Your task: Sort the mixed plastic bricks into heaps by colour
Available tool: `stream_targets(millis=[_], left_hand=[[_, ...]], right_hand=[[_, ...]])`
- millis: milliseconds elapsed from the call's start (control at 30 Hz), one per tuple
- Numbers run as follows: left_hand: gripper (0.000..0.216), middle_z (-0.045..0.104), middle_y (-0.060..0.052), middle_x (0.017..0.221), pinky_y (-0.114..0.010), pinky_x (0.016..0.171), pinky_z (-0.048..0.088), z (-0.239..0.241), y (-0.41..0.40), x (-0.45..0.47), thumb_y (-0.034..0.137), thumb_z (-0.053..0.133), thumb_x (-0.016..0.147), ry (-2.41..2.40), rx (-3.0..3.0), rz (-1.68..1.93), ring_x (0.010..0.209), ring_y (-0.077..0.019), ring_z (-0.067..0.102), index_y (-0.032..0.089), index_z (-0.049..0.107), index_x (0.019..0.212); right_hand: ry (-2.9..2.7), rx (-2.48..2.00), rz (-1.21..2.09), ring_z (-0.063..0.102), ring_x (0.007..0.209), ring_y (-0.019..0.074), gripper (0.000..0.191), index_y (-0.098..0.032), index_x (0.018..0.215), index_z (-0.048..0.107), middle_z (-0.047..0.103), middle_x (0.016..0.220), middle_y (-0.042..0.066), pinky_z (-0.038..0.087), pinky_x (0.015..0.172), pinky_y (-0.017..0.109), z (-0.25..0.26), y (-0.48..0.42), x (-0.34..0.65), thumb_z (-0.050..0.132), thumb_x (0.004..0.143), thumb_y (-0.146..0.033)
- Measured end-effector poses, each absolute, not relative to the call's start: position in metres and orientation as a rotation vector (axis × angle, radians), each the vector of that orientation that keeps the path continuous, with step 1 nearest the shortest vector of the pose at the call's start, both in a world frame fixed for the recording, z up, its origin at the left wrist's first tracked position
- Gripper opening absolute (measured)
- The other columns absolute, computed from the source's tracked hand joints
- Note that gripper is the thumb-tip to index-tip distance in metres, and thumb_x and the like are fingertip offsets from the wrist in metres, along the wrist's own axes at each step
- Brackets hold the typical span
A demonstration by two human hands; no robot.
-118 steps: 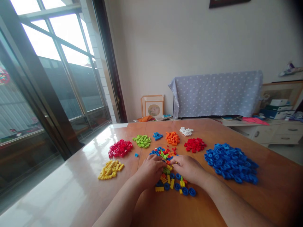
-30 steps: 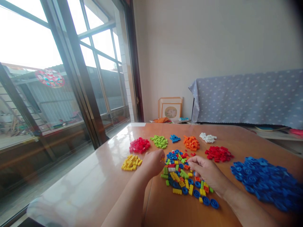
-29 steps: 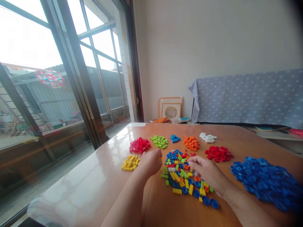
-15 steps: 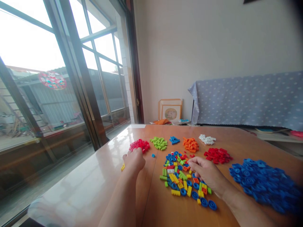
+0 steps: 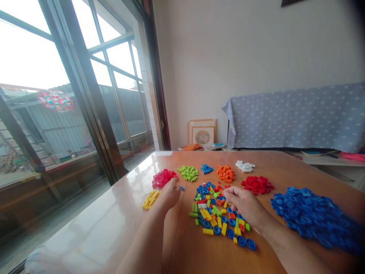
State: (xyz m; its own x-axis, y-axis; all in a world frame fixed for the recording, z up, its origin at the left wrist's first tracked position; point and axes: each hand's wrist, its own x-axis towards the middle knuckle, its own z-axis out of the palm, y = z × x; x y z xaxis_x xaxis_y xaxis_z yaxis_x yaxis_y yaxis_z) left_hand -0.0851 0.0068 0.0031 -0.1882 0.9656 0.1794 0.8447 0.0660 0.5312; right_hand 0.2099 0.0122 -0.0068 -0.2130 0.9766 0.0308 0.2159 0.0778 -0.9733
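Note:
My left hand [image 5: 170,194] reaches over the table between the yellow brick pile [image 5: 151,199] and a lone small blue brick [image 5: 181,188]. Its fingers point away from me, largely hidden behind the back of the hand, and the fingertips are close to the blue brick. The pile of pinkish-red bricks [image 5: 164,178] lies just beyond it. My right hand [image 5: 242,201] hovers at the right edge of the mixed toy bricks [image 5: 211,213], thumb and fingers pinched together. Whatever is in that pinch is too small to make out. Blue round pieces [image 5: 241,241] lie below this hand.
Sorted piles of green [image 5: 188,173], blue [image 5: 207,169], orange [image 5: 226,173], white [image 5: 245,166] and red bricks [image 5: 258,185] form an arc across the wooden table [image 5: 182,243]. A large heap of blue pieces [image 5: 310,217] stands at the right. A glass window wall borders the left.
My left hand has moved right from the pinkish-red pile toward the lone blue brick, uncovering the yellow pile. My right hand keeps its pinch over the mixed bricks. The view has shifted slightly.

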Motion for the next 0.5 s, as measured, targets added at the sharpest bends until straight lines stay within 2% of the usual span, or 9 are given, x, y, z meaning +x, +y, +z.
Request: stream_targets(millis=[100,200,367,500], left_hand=[[0.033,0.064,-0.014,0.113,-0.032,0.091,0.042,-0.002,0.004,-0.070,0.034,0.047,0.092,2.095,1.961,0.680,0.108,-0.0255,0.057,0.017,0.057,0.119],[0.038,0.062,-0.015,0.117,-0.036,0.096,0.041,-0.007,0.004,-0.062,0.040,0.039,0.096,2.079,2.028,0.559,0.112,-0.0274,0.056,0.016,0.057,0.120],[0.044,0.058,-0.017,0.127,-0.043,0.104,0.037,-0.017,0.009,-0.064,0.044,0.037,0.096,2.119,2.042,0.462,0.123,-0.0341,0.049,0.020,0.058,0.126],[0.062,0.054,-0.021,0.136,-0.044,0.108,0.033,-0.016,0.010,-0.065,0.057,0.033,0.094,2.235,1.860,0.455,0.131,-0.0381,0.044,0.014,0.052,0.135]], right_hand=[[-1.568,-1.223,1.203,0.049,0.057,0.0103,0.033,-0.020,0.088,0.064,0.060,0.074,-0.002,0.035,0.047,0.021,-0.009,0.013,0.210,0.058,0.082,-0.052],[-1.570,-1.227,1.214,0.049,0.057,0.0103,0.033,-0.020,0.085,0.063,0.060,0.075,-0.002,0.035,0.047,0.021,-0.008,0.012,0.210,0.058,0.081,-0.053],[-1.576,-1.228,1.217,0.049,0.057,0.0106,0.033,-0.020,0.087,0.062,0.059,0.074,-0.002,0.034,0.047,0.021,-0.005,0.008,0.208,0.057,0.082,-0.053],[-1.583,-1.245,1.204,0.049,0.057,0.0112,0.035,-0.021,0.089,0.062,0.058,0.073,-0.002,0.033,0.048,0.021,-0.009,0.009,0.207,0.058,0.081,-0.055]])
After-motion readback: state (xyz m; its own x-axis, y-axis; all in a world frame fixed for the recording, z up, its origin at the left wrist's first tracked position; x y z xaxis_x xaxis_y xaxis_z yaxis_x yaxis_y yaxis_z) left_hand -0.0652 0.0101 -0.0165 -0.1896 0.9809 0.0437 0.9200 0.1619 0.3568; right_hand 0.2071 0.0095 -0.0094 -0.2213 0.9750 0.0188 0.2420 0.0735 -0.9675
